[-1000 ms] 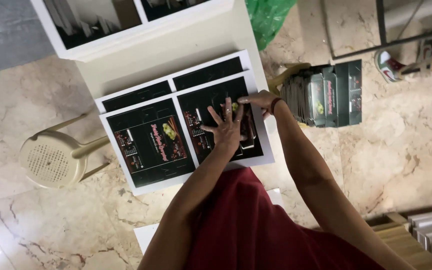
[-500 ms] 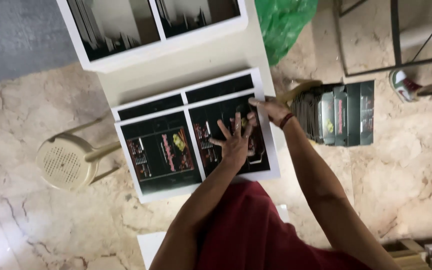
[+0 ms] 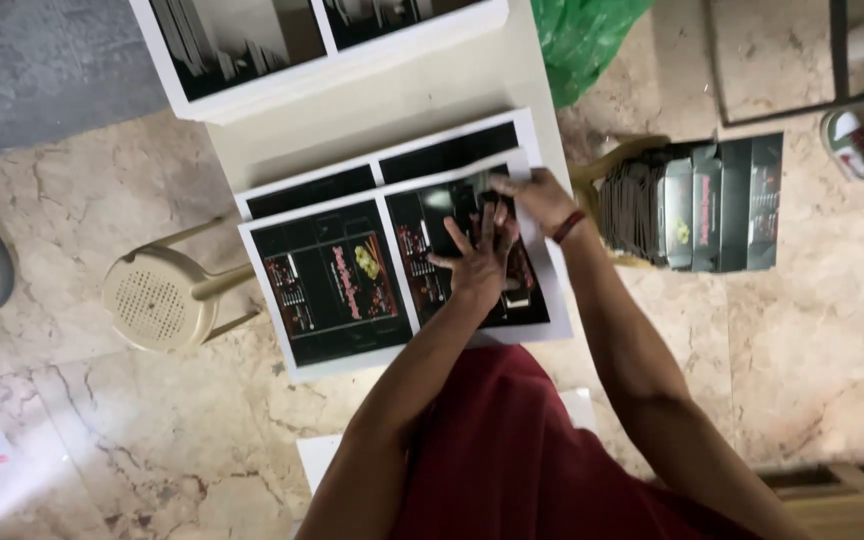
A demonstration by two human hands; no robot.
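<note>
Step in hand appears to be sheet separation. Left hand (image 3: 477, 262) lies flat, fingers spread, on the top printed sheet (image 3: 402, 265) on the white bench (image 3: 392, 110). Right hand (image 3: 535, 197) grips that sheet's far corner. Next move likely requires a clean peel.

printed sheet (image 3: 332, 290) on table (image 3: 392, 100), stool (image 3: 157, 297) left, stack of folded cartons (image 3: 692, 205) right
</note>
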